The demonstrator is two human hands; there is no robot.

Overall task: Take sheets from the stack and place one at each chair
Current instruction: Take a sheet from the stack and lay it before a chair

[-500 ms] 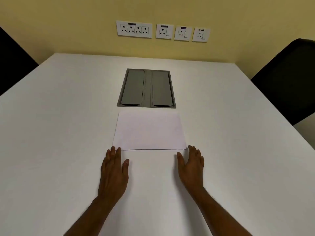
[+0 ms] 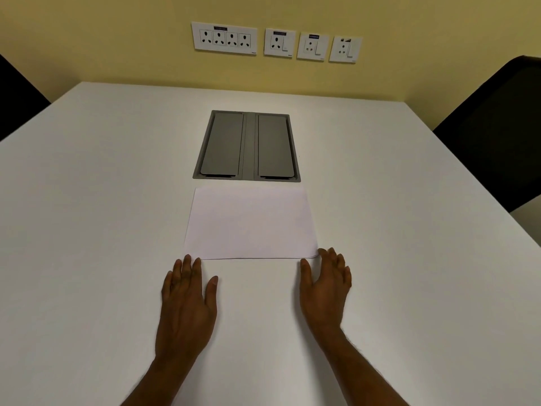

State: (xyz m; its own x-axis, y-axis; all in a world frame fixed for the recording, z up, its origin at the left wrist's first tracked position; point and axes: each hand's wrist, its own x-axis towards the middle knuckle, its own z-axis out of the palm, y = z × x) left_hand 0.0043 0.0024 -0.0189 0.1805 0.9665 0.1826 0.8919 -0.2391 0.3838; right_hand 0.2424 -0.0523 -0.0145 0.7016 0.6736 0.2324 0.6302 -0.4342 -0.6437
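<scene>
A thin stack of white sheets lies flat in the middle of the white table, just in front of me. My left hand rests palm down on the table, its fingertips touching the stack's near left corner. My right hand is open beside the near right corner, fingertips at the paper's edge. Neither hand holds a sheet. A black chair stands at the table's right side, and another black chair shows at the left edge.
A grey flip-lid cable box is set into the table just beyond the stack. Several white wall sockets line the yellow wall behind the table's far edge.
Both hands have crept slightly forward toward the near corners of the stack. The paper has not moved.
</scene>
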